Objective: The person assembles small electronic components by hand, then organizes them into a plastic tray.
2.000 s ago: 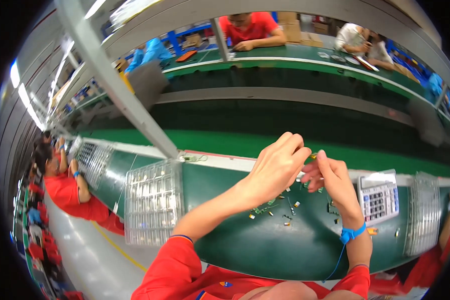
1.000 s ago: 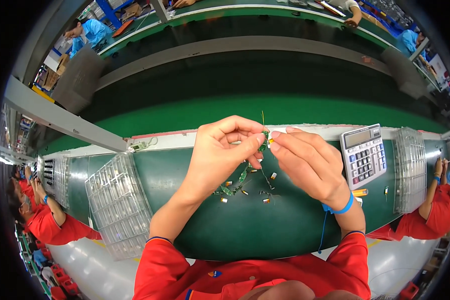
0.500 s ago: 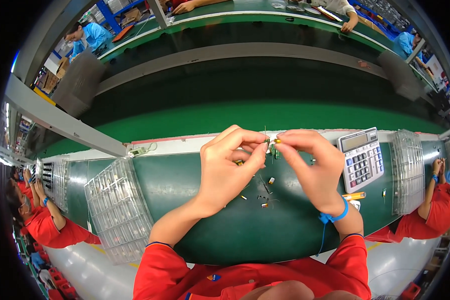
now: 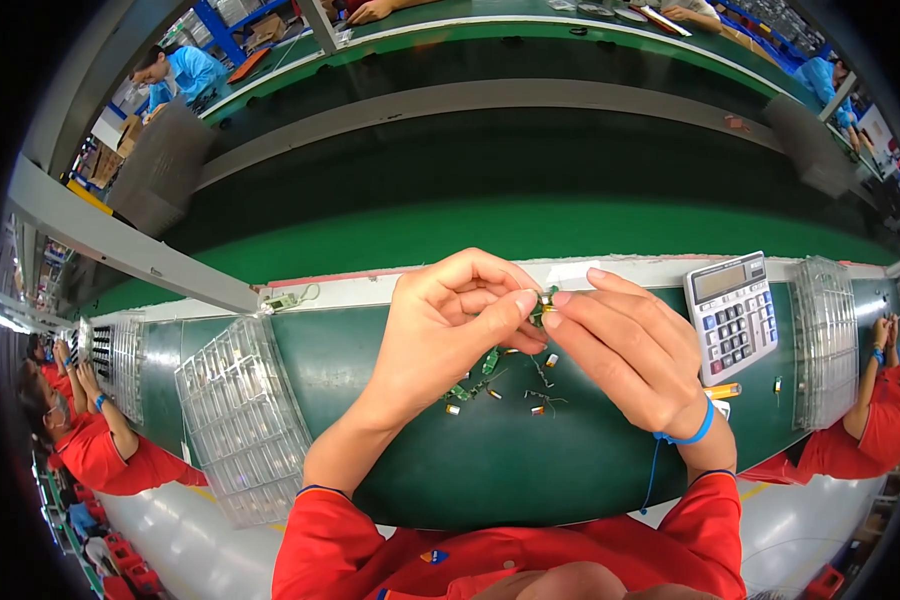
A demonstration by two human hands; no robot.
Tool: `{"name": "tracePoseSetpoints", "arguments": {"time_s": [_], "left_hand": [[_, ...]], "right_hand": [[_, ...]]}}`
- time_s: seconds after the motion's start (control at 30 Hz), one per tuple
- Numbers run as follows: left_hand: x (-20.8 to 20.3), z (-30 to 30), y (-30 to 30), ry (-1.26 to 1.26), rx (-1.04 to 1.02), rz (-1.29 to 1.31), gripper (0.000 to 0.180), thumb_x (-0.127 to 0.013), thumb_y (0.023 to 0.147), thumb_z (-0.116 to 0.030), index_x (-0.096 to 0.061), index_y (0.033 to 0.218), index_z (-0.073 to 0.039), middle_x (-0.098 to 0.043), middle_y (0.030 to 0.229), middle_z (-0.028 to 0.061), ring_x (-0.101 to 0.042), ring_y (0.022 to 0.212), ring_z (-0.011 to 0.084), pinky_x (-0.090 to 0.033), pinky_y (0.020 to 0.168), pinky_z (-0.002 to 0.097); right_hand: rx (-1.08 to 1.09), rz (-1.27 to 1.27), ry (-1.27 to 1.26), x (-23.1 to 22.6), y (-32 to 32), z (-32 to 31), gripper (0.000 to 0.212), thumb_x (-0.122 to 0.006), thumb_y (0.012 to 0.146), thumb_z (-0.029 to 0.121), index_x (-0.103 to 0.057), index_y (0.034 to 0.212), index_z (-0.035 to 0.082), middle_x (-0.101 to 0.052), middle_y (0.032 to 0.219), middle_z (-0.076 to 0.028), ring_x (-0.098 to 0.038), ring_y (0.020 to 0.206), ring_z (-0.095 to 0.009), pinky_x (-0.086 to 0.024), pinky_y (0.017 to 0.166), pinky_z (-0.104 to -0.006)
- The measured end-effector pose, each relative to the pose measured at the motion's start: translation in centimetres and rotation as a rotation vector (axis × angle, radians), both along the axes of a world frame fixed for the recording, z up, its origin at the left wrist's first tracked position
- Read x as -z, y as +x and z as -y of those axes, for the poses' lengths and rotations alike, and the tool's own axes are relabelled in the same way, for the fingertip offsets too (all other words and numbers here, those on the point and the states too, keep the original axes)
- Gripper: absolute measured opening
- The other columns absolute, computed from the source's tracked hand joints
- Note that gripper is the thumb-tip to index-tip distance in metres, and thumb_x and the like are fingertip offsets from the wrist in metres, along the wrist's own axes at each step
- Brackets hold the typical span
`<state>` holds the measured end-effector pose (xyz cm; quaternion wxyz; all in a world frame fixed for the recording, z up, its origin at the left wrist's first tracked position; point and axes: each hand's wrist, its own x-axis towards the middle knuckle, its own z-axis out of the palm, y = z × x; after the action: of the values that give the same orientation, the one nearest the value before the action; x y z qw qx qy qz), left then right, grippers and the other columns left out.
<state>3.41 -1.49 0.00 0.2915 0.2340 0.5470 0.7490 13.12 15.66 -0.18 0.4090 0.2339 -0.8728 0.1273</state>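
Observation:
Before me, above the green bench, my left hand (image 4: 455, 325) pinches a small green circuit board (image 4: 544, 297) between thumb and fingertips. My right hand (image 4: 635, 345) meets it there, thumb and forefinger closed on a small yellow-and-silver part at the board's edge; fingertips partly hide where the two touch. Beneath the hands lie loose green circuit boards (image 4: 490, 362), a small silver-and-yellow cell (image 4: 552, 361), another small cell (image 4: 453, 409), and thin dark wires (image 4: 544, 376).
A calculator (image 4: 730, 315) and an orange stick-like tool (image 4: 726, 391) lie right of my hands. Clear compartment trays stand at left (image 4: 245, 420) and right (image 4: 825, 345). A metal post (image 4: 160, 262) slants in at left. Co-workers sit on both sides and across.
My right hand has tilted over, its fingers now lying flatter against the board. My left hand has turned slightly, and more loose boards show beneath it.

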Motion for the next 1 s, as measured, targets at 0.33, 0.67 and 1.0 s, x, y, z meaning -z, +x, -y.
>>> {"name": "tracePoseSetpoints", "arguments": {"time_s": [0.33, 0.67, 1.0], "left_hand": [[-0.1, 0.3, -0.1, -0.018, 0.001, -0.004, 0.01, -0.06, 0.088, 0.005, -0.061, 0.097, 0.007, -0.066, 0.093, 0.0147, -0.07, 0.078, 0.0234, -0.064, 0.069, 0.034], [0.3, -0.1, 1.0, 0.012, -0.038, -0.036, 0.007, -0.06, 0.086, 0.009, -0.058, 0.093, 0.007, -0.062, 0.088, 0.0121, -0.069, 0.081, 0.0212, -0.063, 0.072, 0.0339], [0.6, 0.4, 0.8, 0.038, 0.07, -0.125, 0.011, -0.06, 0.091, 0.004, -0.06, 0.102, 0.008, -0.065, 0.1, 0.0148, -0.068, 0.096, 0.0243, -0.06, 0.084, 0.0346]], "right_hand": [[0.069, -0.014, -0.019, 0.0, 0.1, 0.1, 0.025, -0.072, 0.07, -0.002, -0.069, 0.095, -0.002, -0.068, 0.092, -0.013, -0.066, 0.082, -0.025, -0.058, 0.084, -0.0426], [0.096, 0.144, -0.293, 0.1, 0.9, 1.1, 0.024, -0.077, 0.068, -0.003, -0.067, 0.09, -0.001, -0.066, 0.084, -0.011, -0.063, 0.071, -0.024, -0.052, 0.063, -0.0328], [-0.019, 0.46, -0.829, -0.3, 0.9, 0.7, 0.012, -0.074, 0.081, 0.006, -0.065, 0.085, 0.0, -0.067, 0.082, -0.01, -0.061, 0.074, -0.018, -0.048, 0.069, -0.0285]]}}
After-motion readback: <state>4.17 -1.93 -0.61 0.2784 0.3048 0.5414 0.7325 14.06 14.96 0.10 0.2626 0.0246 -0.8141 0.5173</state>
